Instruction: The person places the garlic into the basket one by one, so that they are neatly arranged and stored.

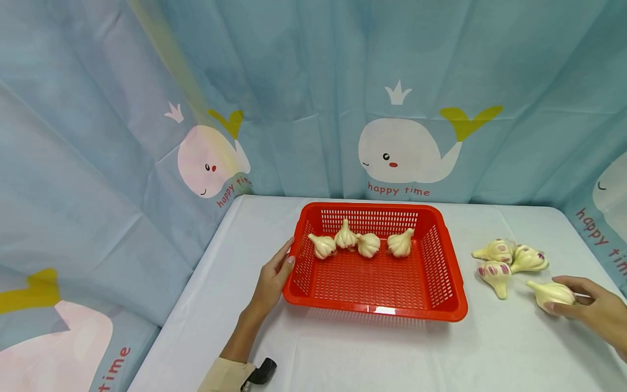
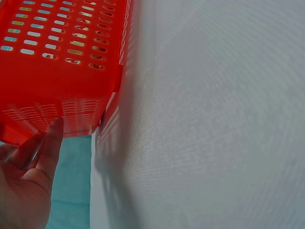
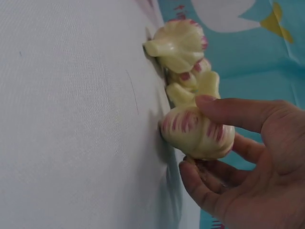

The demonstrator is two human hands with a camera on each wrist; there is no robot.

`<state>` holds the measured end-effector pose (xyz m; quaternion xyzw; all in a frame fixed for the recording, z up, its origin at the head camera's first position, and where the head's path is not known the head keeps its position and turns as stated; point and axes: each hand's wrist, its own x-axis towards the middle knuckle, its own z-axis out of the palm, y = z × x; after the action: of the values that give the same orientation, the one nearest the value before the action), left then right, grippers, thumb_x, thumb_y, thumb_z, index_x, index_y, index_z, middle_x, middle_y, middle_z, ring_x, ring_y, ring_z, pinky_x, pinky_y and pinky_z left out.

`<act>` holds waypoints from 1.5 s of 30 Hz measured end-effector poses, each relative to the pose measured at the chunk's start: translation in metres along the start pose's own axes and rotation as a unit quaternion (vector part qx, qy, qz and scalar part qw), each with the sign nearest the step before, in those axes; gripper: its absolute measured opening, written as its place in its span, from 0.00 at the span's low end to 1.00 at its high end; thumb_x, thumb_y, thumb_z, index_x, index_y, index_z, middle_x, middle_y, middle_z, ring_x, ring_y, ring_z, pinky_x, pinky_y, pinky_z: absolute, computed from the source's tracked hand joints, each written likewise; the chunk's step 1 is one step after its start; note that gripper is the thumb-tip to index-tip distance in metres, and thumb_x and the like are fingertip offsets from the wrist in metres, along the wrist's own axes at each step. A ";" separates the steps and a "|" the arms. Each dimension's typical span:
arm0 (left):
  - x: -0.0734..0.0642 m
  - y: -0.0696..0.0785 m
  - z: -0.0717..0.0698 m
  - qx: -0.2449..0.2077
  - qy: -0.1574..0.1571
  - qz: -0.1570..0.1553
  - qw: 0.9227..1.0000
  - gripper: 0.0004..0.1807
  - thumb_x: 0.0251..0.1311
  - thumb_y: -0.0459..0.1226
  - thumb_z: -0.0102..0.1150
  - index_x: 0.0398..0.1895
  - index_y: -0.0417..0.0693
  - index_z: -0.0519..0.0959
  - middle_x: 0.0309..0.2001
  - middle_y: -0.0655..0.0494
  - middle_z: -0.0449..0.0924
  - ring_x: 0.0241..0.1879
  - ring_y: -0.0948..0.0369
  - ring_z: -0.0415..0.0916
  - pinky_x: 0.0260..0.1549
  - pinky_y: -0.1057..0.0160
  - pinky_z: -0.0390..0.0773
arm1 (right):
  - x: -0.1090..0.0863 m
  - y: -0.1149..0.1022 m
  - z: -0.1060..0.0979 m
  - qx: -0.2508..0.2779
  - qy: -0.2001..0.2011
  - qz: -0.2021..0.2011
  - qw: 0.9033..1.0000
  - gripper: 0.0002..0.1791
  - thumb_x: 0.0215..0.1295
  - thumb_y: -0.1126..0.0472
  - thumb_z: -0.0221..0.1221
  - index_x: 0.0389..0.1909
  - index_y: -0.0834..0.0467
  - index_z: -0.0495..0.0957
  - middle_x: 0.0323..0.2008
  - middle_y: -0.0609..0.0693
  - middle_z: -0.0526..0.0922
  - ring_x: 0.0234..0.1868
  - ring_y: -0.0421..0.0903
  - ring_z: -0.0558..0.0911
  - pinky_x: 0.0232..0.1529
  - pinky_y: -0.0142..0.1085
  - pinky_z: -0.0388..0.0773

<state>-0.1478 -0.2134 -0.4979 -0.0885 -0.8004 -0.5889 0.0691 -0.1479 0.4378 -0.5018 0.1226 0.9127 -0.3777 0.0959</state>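
Observation:
My right hand (image 1: 590, 307) holds a garlic bulb (image 1: 553, 295) between thumb and fingers, low over the table at the right. In the right wrist view, that pale bulb (image 3: 193, 131) with purple streaks sits between the thumb above and the fingers beneath. Several more garlic bulbs (image 1: 497, 270) lie bunched just beyond it. My left hand (image 1: 271, 276) is at the left side of a red plastic basket (image 1: 374, 313), its extended fingertips touching the rim. Inside the basket, towards the back, lie several whitish garlic bulbs (image 1: 369, 245).
White cloth covers the table (image 1: 343, 354). A blue curtain (image 1: 303, 98) with whale prints hangs behind and along the sides. A small black object (image 1: 264, 371) shows at my left sleeve (image 1: 226, 375).

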 end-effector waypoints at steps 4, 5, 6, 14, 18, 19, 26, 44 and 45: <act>0.000 0.000 0.000 0.000 0.000 -0.002 1.000 0.29 0.83 0.44 0.49 0.84 0.57 0.62 0.81 0.55 0.64 0.74 0.48 0.71 0.62 0.56 0.80 | 0.001 0.004 0.003 -0.008 0.017 0.001 1.000 0.56 0.63 0.46 0.75 0.73 0.76 0.53 0.70 0.84 0.55 0.60 0.80 0.68 0.47 0.57 0.78; 0.000 0.000 0.000 0.001 0.000 -0.003 1.000 0.30 0.83 0.45 0.49 0.84 0.58 0.62 0.81 0.55 0.64 0.74 0.48 0.71 0.62 0.56 0.80 | 0.001 0.004 0.004 -0.007 0.017 0.001 1.000 0.57 0.64 0.45 0.75 0.74 0.75 0.52 0.70 0.84 0.54 0.60 0.80 0.68 0.47 0.59 0.78; 0.000 0.000 0.000 0.002 0.000 -0.003 1.000 0.30 0.83 0.45 0.49 0.84 0.58 0.62 0.81 0.55 0.64 0.74 0.48 0.71 0.61 0.56 0.81 | 0.000 0.004 0.004 -0.007 0.017 0.002 1.000 0.57 0.65 0.45 0.74 0.76 0.74 0.51 0.71 0.84 0.54 0.61 0.81 0.67 0.48 0.60 0.77; 0.000 -0.001 0.000 0.001 0.000 -0.003 1.000 0.30 0.83 0.45 0.49 0.84 0.59 0.62 0.81 0.56 0.64 0.73 0.49 0.72 0.62 0.56 0.80 | -0.006 -0.012 0.002 0.007 0.004 0.004 1.000 0.53 0.72 0.41 0.67 0.78 0.73 0.51 0.77 0.80 0.49 0.67 0.77 0.63 0.62 0.70 0.70; 0.000 0.000 0.000 0.001 0.000 -0.004 1.000 0.29 0.83 0.45 0.49 0.84 0.59 0.62 0.81 0.56 0.64 0.75 0.50 0.70 0.63 0.57 0.79 | -0.009 -0.020 0.002 0.002 0.012 -0.022 1.000 0.51 0.72 0.42 0.67 0.76 0.73 0.55 0.73 0.79 0.54 0.59 0.69 0.70 0.56 0.64 0.74; 0.000 0.000 0.000 0.001 0.000 -0.003 1.000 0.29 0.83 0.45 0.49 0.84 0.59 0.62 0.81 0.56 0.64 0.75 0.49 0.70 0.63 0.57 0.79 | -0.009 -0.021 0.003 -0.001 0.017 -0.027 0.999 0.48 0.71 0.41 0.68 0.75 0.70 0.59 0.72 0.78 0.56 0.56 0.61 0.72 0.54 0.61 0.74; -0.001 0.000 0.000 0.001 0.001 -0.007 1.000 0.29 0.83 0.45 0.49 0.84 0.58 0.63 0.81 0.56 0.64 0.76 0.50 0.68 0.63 0.56 0.79 | -0.012 -0.032 0.005 0.029 0.055 -0.047 0.997 0.40 0.70 0.40 0.68 0.78 0.47 0.66 0.71 0.53 0.66 0.49 0.28 0.67 0.60 0.57 0.76; 0.000 -0.001 0.000 -0.001 0.000 -0.005 1.000 0.30 0.83 0.44 0.49 0.84 0.58 0.62 0.81 0.56 0.63 0.75 0.48 0.70 0.61 0.57 0.80 | -0.018 -0.079 0.010 0.058 0.073 -0.115 0.989 0.40 0.73 0.43 0.66 0.81 0.45 0.63 0.72 0.34 0.63 0.66 0.24 0.67 0.61 0.16 0.64; 0.000 -0.001 0.000 -0.001 0.000 -0.004 1.000 0.30 0.83 0.44 0.49 0.84 0.58 0.62 0.81 0.56 0.63 0.75 0.48 0.70 0.61 0.56 0.80 | -0.018 -0.082 0.010 0.058 0.073 -0.116 0.989 0.40 0.74 0.43 0.66 0.82 0.44 0.62 0.73 0.34 0.63 0.68 0.26 0.66 0.64 0.17 0.63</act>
<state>-0.1480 -0.2138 -0.4984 -0.0858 -0.7999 -0.5903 0.0668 -0.1539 0.3717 -0.4496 0.0490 0.9019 -0.4287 -0.0227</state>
